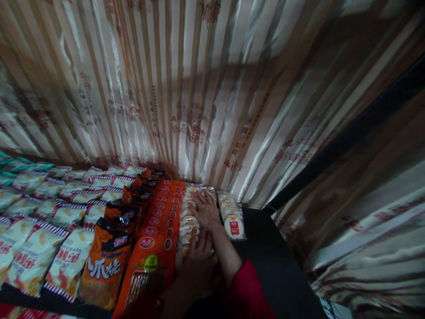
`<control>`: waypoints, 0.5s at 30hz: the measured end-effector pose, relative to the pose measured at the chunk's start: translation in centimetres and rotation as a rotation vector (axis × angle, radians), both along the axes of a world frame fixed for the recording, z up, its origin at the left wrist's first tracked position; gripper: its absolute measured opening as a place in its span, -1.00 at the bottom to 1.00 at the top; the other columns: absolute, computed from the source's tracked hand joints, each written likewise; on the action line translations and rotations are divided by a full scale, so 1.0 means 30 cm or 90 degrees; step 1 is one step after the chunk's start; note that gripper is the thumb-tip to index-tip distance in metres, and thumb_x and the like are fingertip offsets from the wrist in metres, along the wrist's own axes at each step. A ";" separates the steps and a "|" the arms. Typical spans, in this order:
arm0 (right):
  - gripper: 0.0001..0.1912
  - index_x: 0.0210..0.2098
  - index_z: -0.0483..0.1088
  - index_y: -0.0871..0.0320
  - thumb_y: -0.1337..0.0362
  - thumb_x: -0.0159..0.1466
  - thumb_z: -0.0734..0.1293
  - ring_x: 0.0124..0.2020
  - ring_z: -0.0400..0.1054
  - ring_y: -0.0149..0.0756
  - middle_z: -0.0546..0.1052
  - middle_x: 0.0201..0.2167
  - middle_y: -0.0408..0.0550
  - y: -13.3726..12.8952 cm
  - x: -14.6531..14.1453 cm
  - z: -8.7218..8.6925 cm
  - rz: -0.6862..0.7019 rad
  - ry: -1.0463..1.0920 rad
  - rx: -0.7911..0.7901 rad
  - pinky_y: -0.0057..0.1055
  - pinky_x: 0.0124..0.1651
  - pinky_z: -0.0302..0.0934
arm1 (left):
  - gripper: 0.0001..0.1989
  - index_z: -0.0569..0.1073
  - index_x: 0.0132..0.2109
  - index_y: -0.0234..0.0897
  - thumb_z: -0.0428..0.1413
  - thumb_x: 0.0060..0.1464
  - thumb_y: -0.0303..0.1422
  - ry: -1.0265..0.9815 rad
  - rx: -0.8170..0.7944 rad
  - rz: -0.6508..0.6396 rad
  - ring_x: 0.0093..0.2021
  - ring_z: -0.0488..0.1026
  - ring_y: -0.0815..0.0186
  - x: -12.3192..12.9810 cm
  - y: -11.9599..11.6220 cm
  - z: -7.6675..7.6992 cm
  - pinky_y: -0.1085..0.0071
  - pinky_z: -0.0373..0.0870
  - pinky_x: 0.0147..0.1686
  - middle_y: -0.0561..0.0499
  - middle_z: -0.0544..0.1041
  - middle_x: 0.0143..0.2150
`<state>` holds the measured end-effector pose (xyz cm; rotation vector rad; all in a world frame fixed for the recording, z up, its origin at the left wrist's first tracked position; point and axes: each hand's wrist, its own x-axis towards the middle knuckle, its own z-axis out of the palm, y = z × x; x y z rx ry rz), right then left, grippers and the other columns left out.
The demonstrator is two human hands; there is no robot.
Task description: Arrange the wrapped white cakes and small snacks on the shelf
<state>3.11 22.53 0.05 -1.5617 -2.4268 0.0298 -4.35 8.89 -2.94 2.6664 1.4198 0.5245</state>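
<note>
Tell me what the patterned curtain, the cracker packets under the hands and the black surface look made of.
Patterned curtain: probably satiny fabric, from its folds and bright sheen.
Cracker packets: clear, glossy plastic film, as the pale contents show through.
Black surface: smooth, matte; too dark to tell cloth from board.

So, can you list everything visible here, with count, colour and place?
Snack bags: many, white, left
Green bags: several, green, back left
Black-topped bags: a row, orange, centre left
Long packs: overlapping row, orange, centre
Clear packs: several, clear, under the hands
Separate pack: one, clear, right
Red items: count unclear, bottom left
Table: one, black, underneath
Curtain: count unclear, pale-brown, behind
Pole: one, black, right
Object: one, pale, bottom right
Left hand: one, bare, nearer
Right hand: one, bare, farther
</note>
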 end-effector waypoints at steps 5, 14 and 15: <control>-0.48 0.22 0.13 -0.07 -0.03 0.31 0.07 0.30 -0.13 -0.09 0.21 0.24 -0.14 0.004 0.001 -0.009 0.003 0.000 0.007 -0.08 0.23 -0.20 | -0.39 0.12 0.27 -0.21 -0.15 0.15 -0.03 0.009 0.046 0.011 0.30 -0.05 -0.12 0.005 0.002 -0.020 -0.11 -0.27 0.19 -0.26 0.06 0.31; -0.47 0.21 0.14 -0.07 -0.05 0.31 0.05 0.31 -0.13 -0.10 0.22 0.24 -0.15 0.005 0.002 -0.021 0.002 0.027 0.013 -0.10 0.25 -0.24 | -0.45 0.25 0.18 -0.13 -0.10 0.11 -0.01 0.011 0.157 0.039 0.22 0.14 -0.08 0.004 -0.001 -0.026 -0.06 -0.26 0.19 -0.20 0.25 0.23; -0.47 0.21 0.14 -0.07 -0.05 0.31 0.05 0.31 -0.14 -0.11 0.22 0.23 -0.15 0.005 0.003 -0.022 0.001 0.030 0.014 -0.09 0.25 -0.24 | -0.46 0.27 0.16 -0.13 -0.09 0.10 -0.01 0.009 0.171 0.039 0.22 0.15 -0.07 0.005 -0.001 -0.027 -0.05 -0.28 0.19 -0.19 0.26 0.22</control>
